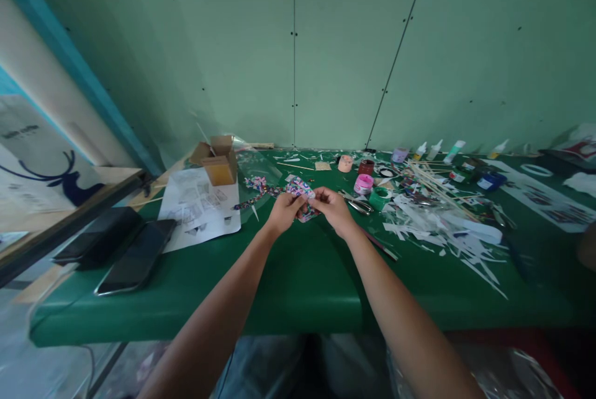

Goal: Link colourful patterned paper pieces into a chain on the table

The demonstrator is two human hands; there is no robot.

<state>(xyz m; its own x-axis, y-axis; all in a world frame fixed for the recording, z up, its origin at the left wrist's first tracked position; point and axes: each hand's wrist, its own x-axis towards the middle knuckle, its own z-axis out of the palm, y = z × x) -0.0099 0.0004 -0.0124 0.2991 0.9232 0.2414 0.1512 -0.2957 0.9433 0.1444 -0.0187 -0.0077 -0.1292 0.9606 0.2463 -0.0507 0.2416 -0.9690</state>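
Note:
Between both hands, above the green table, is a small patterned piece [299, 186] in pink, blue and white, perhaps paper or card. My left hand [285, 213] is closed on its lower left side, thumb on top. My right hand [331, 208] pinches its right edge, the fingertips meeting those of the left. More of the same pattern shows below the fingers. Just left of the hands, a similar multicoloured patterned strip [256, 194] with a pink cluster lies on the table. The fingers hide part of the held piece.
Paint jars, including a pink jar [364, 185] and a green jar [380, 198], stand right of the hands beside scissors [359, 204]. Paper scraps [447, 234] and sticks spread farther right. At left are a printed sheet [200, 210], cardboard box [221, 163] and phone [136, 257].

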